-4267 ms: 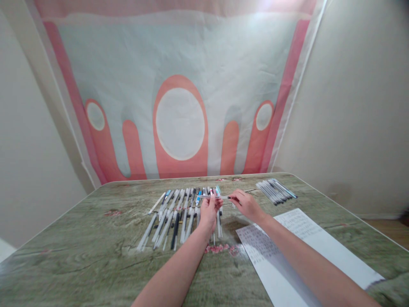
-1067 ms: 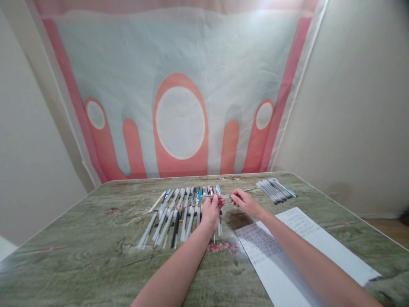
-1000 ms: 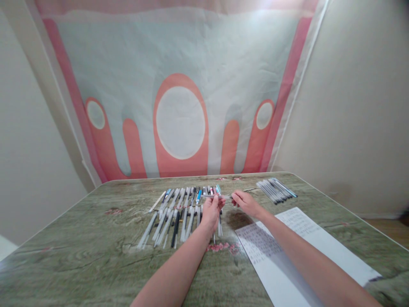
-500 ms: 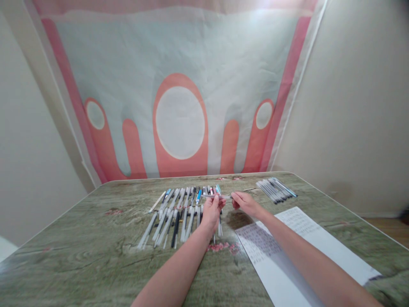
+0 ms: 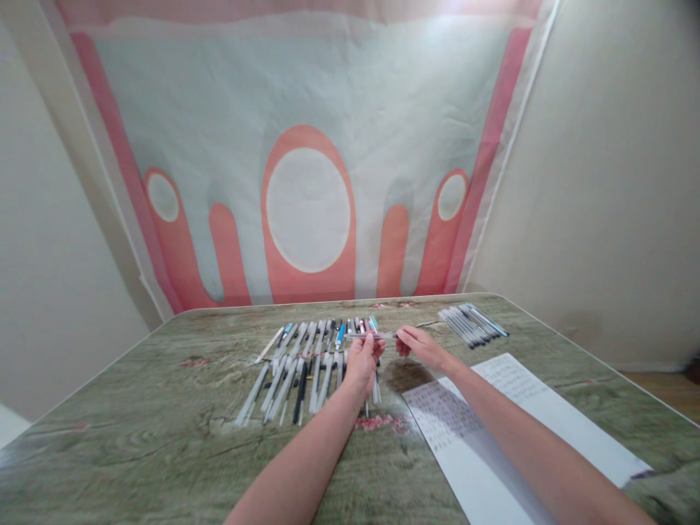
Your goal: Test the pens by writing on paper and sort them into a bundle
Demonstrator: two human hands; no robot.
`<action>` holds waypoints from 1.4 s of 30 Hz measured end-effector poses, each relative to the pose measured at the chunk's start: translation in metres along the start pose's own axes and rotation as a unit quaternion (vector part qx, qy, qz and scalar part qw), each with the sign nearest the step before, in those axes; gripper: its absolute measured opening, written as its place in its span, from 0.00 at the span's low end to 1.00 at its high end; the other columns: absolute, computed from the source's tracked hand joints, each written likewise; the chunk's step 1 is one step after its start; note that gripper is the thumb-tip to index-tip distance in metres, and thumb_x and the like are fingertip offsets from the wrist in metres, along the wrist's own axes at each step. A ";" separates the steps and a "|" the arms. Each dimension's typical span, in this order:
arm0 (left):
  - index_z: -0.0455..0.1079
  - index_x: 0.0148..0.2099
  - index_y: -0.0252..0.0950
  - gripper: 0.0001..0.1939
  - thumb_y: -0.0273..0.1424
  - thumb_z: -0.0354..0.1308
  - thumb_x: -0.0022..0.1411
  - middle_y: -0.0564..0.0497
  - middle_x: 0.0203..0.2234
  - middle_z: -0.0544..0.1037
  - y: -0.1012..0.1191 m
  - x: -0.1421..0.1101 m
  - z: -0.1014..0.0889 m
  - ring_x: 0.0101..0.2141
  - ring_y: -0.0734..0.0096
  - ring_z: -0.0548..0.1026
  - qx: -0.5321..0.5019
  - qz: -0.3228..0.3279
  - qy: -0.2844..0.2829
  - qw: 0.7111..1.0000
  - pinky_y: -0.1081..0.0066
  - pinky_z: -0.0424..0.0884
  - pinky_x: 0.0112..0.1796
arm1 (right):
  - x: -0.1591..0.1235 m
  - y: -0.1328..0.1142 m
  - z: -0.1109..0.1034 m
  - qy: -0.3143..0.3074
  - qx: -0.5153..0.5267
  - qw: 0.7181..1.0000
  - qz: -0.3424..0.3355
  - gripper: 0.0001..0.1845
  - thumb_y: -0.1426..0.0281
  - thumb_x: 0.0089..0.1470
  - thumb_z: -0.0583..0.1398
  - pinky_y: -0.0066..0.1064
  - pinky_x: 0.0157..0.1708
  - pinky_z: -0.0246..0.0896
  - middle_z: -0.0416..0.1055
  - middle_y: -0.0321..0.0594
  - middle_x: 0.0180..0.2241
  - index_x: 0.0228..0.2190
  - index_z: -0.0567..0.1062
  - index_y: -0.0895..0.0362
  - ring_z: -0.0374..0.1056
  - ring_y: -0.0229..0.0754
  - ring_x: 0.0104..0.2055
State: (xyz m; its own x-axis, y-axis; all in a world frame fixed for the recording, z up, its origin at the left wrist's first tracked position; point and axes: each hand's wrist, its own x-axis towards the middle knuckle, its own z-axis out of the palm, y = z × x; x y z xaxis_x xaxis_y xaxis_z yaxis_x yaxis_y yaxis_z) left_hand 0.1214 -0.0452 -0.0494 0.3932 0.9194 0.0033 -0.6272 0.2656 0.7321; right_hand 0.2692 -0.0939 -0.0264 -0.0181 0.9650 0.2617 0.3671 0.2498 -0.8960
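Observation:
A slim, clear pen (image 5: 387,336) lies level in the air between my two hands, over the right part of the pen rows. My left hand (image 5: 363,360) is closed round its barrel, thumb on top. At the pen's right end, the fingers of my right hand (image 5: 421,345) are pinched together on the tip; what they cover there is hidden. Beneath and left of my left hand lie two rows of pens and caps (image 5: 292,372), mostly clear or white. Among them are a black pen (image 5: 300,392) and a blue one (image 5: 340,337).
A neat group of capped pens (image 5: 473,326) lies at the back right of the wood-patterned table (image 5: 164,415). A sheet of paper with handwriting (image 5: 525,423) is under my right forearm. A pink and grey printed cloth (image 5: 383,109) hangs behind the table.
Both hands stay almost in place on the pen. The right fingers shift and close more tightly at its right end; the dark tip seen earlier is now mostly covered.

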 end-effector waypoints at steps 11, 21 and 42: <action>0.65 0.34 0.33 0.06 0.30 0.57 0.54 0.53 0.26 0.72 0.007 -0.007 0.010 0.25 0.82 0.69 -0.058 -0.041 0.003 0.997 0.79 0.66 0.30 | 0.000 -0.003 0.003 0.012 0.032 0.999 -0.004 0.18 0.54 0.52 0.50 0.27 0.28 0.61 0.67 0.36 0.25 0.30 0.65 0.58 0.64 0.35 0.27; 0.69 0.35 0.34 0.13 0.39 0.54 0.54 0.47 0.29 0.74 -0.005 -0.033 0.027 0.27 0.73 0.70 0.124 -0.056 -0.124 0.983 0.73 0.65 0.30 | -0.003 -0.019 0.007 0.057 -0.012 0.997 -0.051 0.24 0.55 0.55 0.45 0.32 0.40 0.60 0.69 0.42 0.37 0.40 0.71 0.56 0.65 0.40 0.39; 0.56 0.54 0.34 0.43 0.57 0.51 0.43 0.41 0.54 0.59 -0.012 -0.075 0.034 0.53 0.56 0.58 0.721 0.179 -0.411 0.528 0.61 0.52 0.53 | -0.095 0.002 -0.069 0.162 -0.061 0.976 0.132 0.11 0.61 0.45 0.57 0.26 0.22 0.54 0.65 0.32 0.19 0.26 0.69 0.57 0.60 0.35 0.22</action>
State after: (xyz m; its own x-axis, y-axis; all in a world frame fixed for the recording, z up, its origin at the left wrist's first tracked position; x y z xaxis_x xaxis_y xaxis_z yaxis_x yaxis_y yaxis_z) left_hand 0.1225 -0.1270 -0.0349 0.9537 0.2428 0.1774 0.1722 -0.9246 0.3398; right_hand 0.3361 -0.1907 -0.0282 0.3800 0.9137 0.1443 0.4269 -0.0348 -0.9036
